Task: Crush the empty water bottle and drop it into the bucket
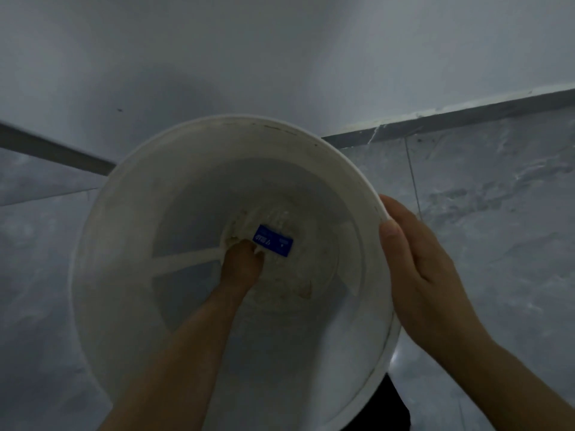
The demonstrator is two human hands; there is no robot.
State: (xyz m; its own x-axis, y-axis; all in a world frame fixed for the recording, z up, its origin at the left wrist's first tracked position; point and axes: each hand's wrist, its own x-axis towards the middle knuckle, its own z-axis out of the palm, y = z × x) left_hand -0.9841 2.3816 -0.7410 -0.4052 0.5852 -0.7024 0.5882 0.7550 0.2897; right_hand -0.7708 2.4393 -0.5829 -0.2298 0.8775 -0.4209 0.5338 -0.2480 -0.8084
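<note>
Grip-wise, the left hand (241,259) is reached way down inside the white bucket (217,126), fingers curled around the near end of the water bottle (270,237) at the bottom, so it looks closed on it, though it's dim down there and I can't swear how tight. You can mostly spot the bottle by its blue label (273,240); the clear plastic around it looks crumpled and flattened, lying on the bucket floor among some pale crusty residue. The right hand (417,262) is outside, palm flat against the rim on that side, fingers together, just steadying the bucket rather than gripping anything. The bucket itself sits in a corner on the grey marbled floor tiles (497,213) with the plain wall (280,51) behind it. Progress, as far as I can judge: the crushing part seems done since the bottle looks squashed, and it's already down in the bucket. All that's left, I'd say, is letting go and pulling the arm out. Only snag I can imagine is the bottle springing back a bit once released, but it's in the bucket either way.
</note>
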